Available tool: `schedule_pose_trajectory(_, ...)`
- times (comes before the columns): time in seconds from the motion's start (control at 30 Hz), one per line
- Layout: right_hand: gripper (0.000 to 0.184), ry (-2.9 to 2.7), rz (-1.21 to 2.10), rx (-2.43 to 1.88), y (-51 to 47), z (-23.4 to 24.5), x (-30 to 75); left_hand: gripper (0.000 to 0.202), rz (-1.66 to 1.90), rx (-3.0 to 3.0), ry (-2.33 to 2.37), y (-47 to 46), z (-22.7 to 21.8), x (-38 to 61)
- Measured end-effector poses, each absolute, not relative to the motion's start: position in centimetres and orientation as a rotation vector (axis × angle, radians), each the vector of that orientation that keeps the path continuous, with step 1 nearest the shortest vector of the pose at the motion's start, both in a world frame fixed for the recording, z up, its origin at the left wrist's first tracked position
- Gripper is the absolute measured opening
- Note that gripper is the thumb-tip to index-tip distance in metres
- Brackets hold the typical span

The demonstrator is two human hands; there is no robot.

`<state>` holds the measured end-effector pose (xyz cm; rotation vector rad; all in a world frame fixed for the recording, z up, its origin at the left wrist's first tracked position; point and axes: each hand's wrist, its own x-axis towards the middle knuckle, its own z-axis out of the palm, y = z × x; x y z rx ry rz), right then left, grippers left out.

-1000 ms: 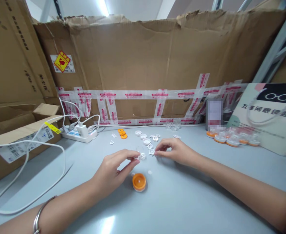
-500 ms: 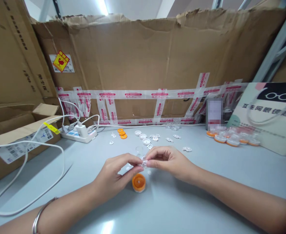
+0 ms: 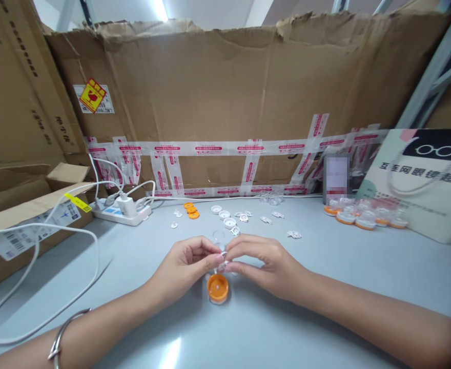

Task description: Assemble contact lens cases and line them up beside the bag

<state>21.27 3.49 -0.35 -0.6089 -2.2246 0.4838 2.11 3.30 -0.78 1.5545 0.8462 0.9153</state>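
Observation:
Between both hands, above the middle of the table, is a small white plastic piece (image 3: pixel 223 265), partly covered by fingers. My left hand (image 3: pixel 198 258) pinches it from the left with thumb and fingertips. From the other side, my right hand (image 3: pixel 262 260) closes thumb and forefinger on it. Just below the fingers stands an orange round cup (image 3: pixel 218 288) with a pale base, its hollow side facing up. A clear dome (image 3: pixel 218 237) stands behind the fingertips. Beyond it lie white rings (image 3: pixel 230 223) and flat white cut-out pieces (image 3: pixel 243 218).
Orange rings (image 3: pixel 190 211) and small white discs (image 3: pixel 174 224) lie at the back left. Orange-based clear-topped units (image 3: pixel 364 220) cluster by a paper bag (image 3: pixel 421 195) and a phone (image 3: pixel 336 177). At left are a power strip (image 3: pixel 133 218), a looping white cable (image 3: pixel 97 256) and an open carton (image 3: pixel 37 225).
Both hands have shifted slightly left, with the fingers regripping around the white piece. The right fingers are now more spread. The view has moved slightly.

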Motion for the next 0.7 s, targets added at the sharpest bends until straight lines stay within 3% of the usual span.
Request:
schedule_pose_trajectory(0.47,0.014,-2.413,-0.325,-0.368,3.66,-0.72,21.4,0.013,0.886,1.444,0.82,3.8,-1.05,1.69)
schedule_pose_trajectory(0.7,0.017,-2.466,-0.53,-0.261,3.11,-0.05,21.39,0.015,0.944,1.634,0.918,3.5,-0.98,1.62)
